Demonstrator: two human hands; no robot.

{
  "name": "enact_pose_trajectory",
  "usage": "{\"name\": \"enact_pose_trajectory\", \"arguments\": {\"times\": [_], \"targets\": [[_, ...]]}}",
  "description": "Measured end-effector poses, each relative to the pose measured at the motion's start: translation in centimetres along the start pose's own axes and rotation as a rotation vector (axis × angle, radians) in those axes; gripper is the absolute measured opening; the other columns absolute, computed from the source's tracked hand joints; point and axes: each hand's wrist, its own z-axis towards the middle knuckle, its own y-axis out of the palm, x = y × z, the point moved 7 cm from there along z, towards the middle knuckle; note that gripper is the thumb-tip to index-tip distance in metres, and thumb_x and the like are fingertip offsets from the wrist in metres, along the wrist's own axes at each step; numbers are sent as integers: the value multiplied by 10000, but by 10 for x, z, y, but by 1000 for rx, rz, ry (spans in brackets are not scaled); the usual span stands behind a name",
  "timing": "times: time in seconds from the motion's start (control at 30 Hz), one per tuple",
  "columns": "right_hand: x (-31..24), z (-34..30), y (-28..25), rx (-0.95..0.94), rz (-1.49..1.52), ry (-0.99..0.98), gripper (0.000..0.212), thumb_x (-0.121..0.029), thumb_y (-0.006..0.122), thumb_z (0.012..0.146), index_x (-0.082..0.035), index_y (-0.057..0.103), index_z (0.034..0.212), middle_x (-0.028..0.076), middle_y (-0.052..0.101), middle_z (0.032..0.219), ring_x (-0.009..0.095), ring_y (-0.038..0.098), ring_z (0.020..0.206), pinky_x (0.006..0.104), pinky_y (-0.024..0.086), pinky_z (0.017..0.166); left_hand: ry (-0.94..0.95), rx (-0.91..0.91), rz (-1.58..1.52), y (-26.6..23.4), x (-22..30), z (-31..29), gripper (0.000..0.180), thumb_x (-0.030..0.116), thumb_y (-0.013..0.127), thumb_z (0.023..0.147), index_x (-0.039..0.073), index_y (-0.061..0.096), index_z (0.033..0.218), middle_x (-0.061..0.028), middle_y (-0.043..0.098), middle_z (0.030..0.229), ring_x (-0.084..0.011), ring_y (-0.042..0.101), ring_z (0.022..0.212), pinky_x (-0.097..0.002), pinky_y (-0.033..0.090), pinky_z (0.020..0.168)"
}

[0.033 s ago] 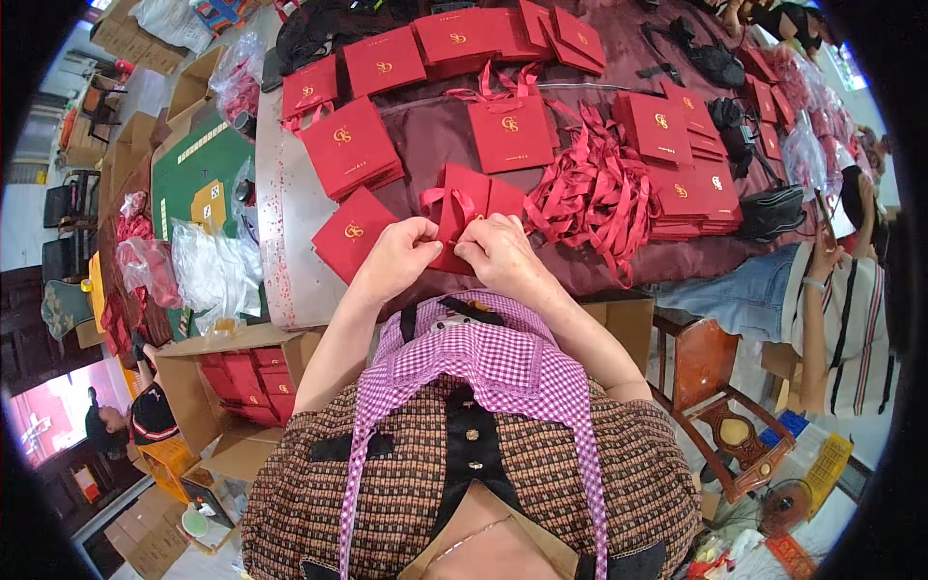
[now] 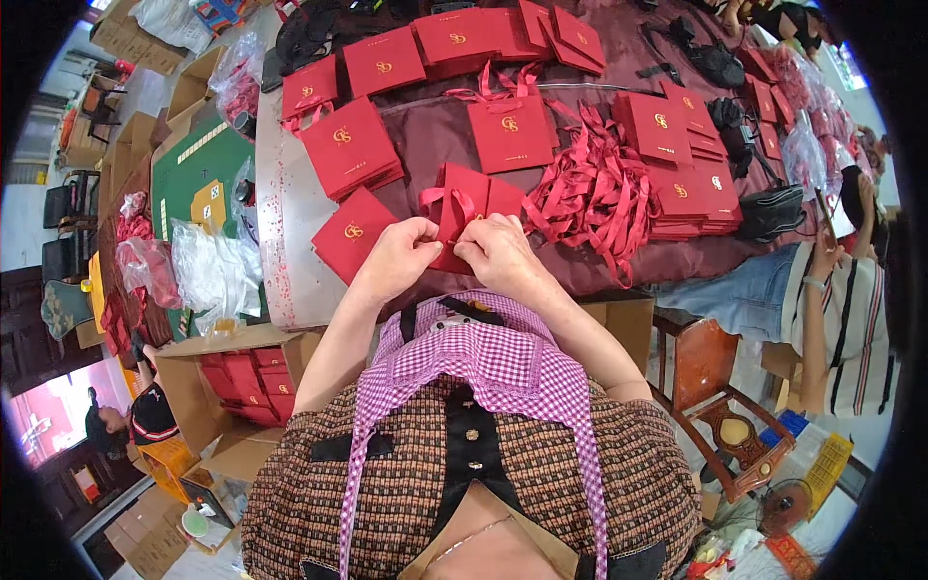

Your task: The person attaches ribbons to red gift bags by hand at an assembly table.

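In front of me lies a red paper gift bag (image 2: 507, 197), partly hidden by my hands. A red ribbon (image 2: 449, 206) forms a loop over it. My left hand (image 2: 398, 255) is closed in a pinch at the ribbon's left side. Close beside it, my right hand (image 2: 500, 251) pinches the ribbon too, fingertips bent down over the bag. What exactly lies between the fingertips is mostly hidden. Left of my left hand, another flat red bag (image 2: 350, 232) with a gold emblem rests on the table. A tangled heap of red ribbons (image 2: 594, 188) is right of my right hand.
Stacks of red bags (image 2: 353, 150) stand farther back, with more stacks (image 2: 691, 198) at the right. A black pouch (image 2: 773, 213) lies near the right table edge. An open carton (image 2: 193, 358) holding red bags stands lower left. Another person's arm (image 2: 817, 319) shows at right.
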Motion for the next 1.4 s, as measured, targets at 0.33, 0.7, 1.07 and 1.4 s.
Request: {"name": "enact_pose_trajectory", "arguments": {"times": [0.33, 0.7, 1.07, 1.4], "targets": [[-8, 0, 1, 46, -258, -95, 153, -165, 595, 760, -16, 601, 727, 158, 627, 755, 321, 567, 776, 425, 372, 754, 83, 67, 189, 11, 24, -4, 168, 38, 576, 756, -46, 581, 902, -204, 623, 820, -312, 622, 775, -377, 485, 691], [-26, -8, 15, 102, -608, -282, 182, -178, 579, 679, -16, 584, 763, 134, 610, 738, 274, 546, 769, 397, 362, 737, 194, 115, 439, 31, 21, -6, 183, 3, 514, 729, -47, 580, 892, -231, 604, 892, -401, 574, 898, -455, 461, 796], [1, -10, -9, 48, -19, -74, 92, -143, 646, 755, -55, 622, 742, 98, 609, 709, 293, 550, 740, 395, 383, 711, 374, -52, 289, 13, 51, -9, 206, 51, 575, 821, -21, 637, 1003, -151, 587, 844, -299, 605, 823, -346, 488, 726], [-13, -19, -17, 81, -83, -148, 172, -184, 677, 755, -63, 619, 864, 105, 630, 848, 292, 570, 834, 410, 395, 771, 396, -80, 404, 22, 46, -11, 109, -12, 521, 810, -40, 569, 903, -181, 545, 850, -363, 575, 818, -395, 470, 693]]}}
